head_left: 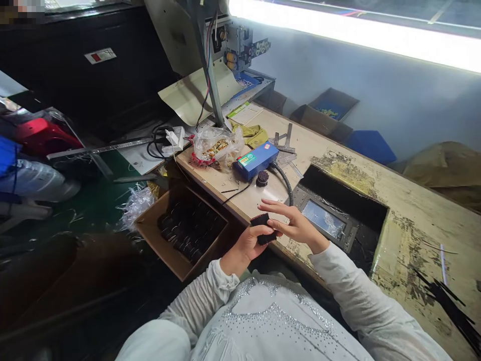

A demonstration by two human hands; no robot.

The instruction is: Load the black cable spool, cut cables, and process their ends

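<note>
Near the table's front edge, my left hand (251,243) is closed round a small black bundle (260,219), its thumb lying across it. My right hand (295,224) reaches over from the right, fingers stretched out and apart, with fingertips touching the bundle's right side. Beyond the hands, a round dark piece (262,178) stands on the table beside a blue box (256,159) with a black hose. Below and to the left, an open cardboard box (150,235) holds several dark round pieces.
The wooden table (361,175) has a recess with a small screen (323,219). A clear plastic bag (218,145), metal brackets (287,140) and a power strip (175,138) lie farther back. Black strips (445,301) lie at the right. A metal post (213,85) rises behind.
</note>
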